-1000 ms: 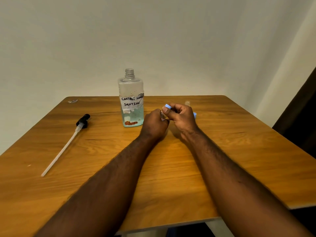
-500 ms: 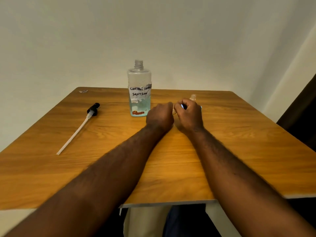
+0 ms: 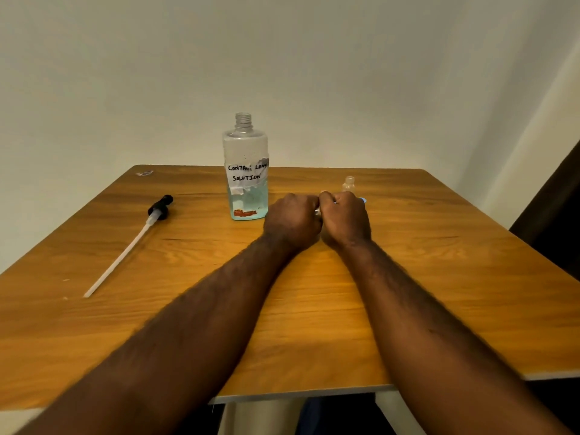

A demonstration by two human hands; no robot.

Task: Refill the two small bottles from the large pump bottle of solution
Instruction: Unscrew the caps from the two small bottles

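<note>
Head view: left hand (image 3: 293,219) and right hand (image 3: 345,218) have dropped to the table (image 3: 439,277), both grips clamped on one small bottle (image 3: 317,211), likely capping it.

Large bottle (image 3: 246,171) upright on table (image 3: 439,277), centre rear. Pump with dip tube (image 3: 125,246) flat on table, well left of it (tube end toward front edge). Left hand (image 3: 292,222) and right hand (image 3: 343,219) touching, front-right of large bottle. Small bottle (image 3: 349,184) upright just behind right hand.
</note>
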